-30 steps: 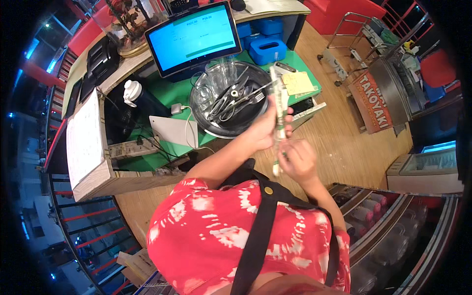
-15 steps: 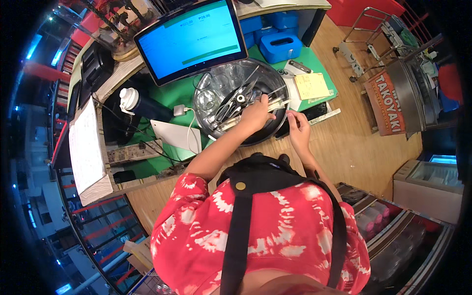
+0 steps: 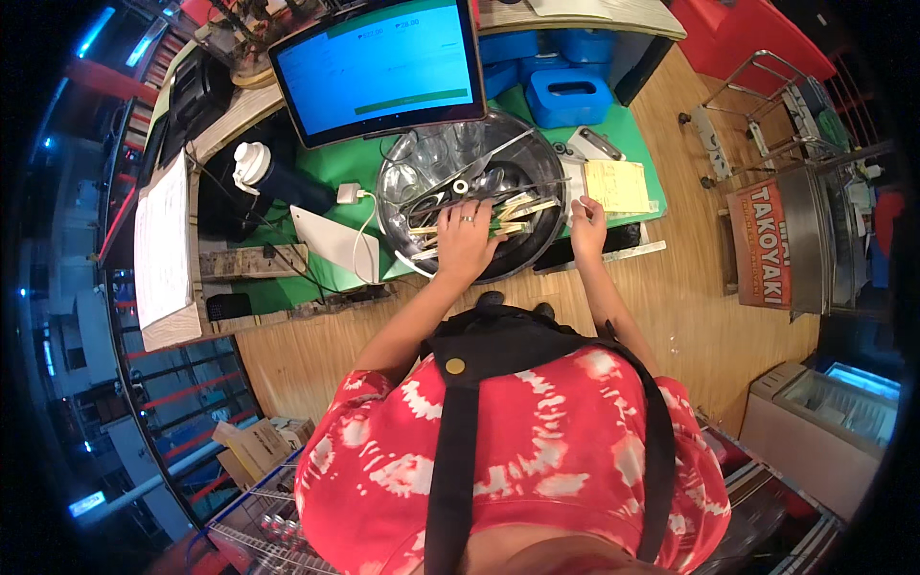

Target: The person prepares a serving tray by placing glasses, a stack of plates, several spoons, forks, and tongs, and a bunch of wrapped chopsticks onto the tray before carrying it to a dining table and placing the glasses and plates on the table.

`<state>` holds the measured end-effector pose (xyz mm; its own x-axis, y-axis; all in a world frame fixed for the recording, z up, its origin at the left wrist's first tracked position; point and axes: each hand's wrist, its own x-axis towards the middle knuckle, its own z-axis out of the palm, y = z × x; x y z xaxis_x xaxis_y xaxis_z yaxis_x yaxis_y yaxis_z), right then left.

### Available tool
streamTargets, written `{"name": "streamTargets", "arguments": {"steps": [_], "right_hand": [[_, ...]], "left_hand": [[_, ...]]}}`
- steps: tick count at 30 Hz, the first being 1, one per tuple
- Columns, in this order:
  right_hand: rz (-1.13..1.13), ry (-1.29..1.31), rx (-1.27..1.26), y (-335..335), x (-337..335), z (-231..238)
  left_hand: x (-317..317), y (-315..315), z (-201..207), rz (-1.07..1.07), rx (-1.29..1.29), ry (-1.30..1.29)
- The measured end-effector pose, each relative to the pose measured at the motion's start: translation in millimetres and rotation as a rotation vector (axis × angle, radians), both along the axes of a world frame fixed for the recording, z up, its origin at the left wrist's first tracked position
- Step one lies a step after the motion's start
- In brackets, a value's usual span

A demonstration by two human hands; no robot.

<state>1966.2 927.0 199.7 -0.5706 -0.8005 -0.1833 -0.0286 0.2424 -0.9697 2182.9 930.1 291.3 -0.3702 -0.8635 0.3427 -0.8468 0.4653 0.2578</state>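
A large dark round basin [image 3: 548, 251] stands on the green tabletop in front of me. Inside it lie several thin paper-wrapped sticks [image 3: 522, 228], metal cutlery and clear plastic cups [image 3: 401, 180]. My left hand [image 3: 464, 251] reaches into the basin, its fingers stretched out and resting on the sticks; a ring shows on one finger. Just past the basin's right rim is my right hand [image 3: 587, 230], fingers drawn together; whatever they might hold is too small to make out. Close to it lies a yellow notepad [image 3: 616, 187].
Behind the basin a tablet screen [image 3: 379, 72] leans on its stand. Blue plastic containers [image 3: 569, 99] sit at the back right. To the left are a dark bottle with a white lid [image 3: 278, 182], a white charger with cable [image 3: 349, 194] and a white flat panel [image 3: 331, 244].
My left hand has shifted left and now lies fingers forward on the sticks, which are more spread out. My right hand has moved slightly right, away from the basin. The view has shifted slightly.
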Motion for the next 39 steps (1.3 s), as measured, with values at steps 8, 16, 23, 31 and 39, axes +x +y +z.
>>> {"name": "streamTargets", "arguments": {"steps": [8,16,23,31,39], "right_hand": [[0.026,-0.167,0.291,-9.8,10.1,-24.6],[-0.080,-0.091,0.130,7.1,24.6,-10.6],[-0.033,-0.012,0.192,28.7,19.0,16.3],[-0.077,0.015,0.069,10.6,15.6,-7.8],[0.004,0.255,0.237,9.6,7.5,30.0]], "left_hand": [[6.4,10.5,-17.4,0.163,-0.004,0.022],[-1.3,13.4,-11.9,0.103,-0.143,-0.064],[5.9,46.0,-0.4,-0.005,-0.095,-0.149],[20.8,26.9,-9.9,-0.142,-0.149,-0.077],[0.3,29.5,18.6,-0.121,-0.146,-0.063]]}}
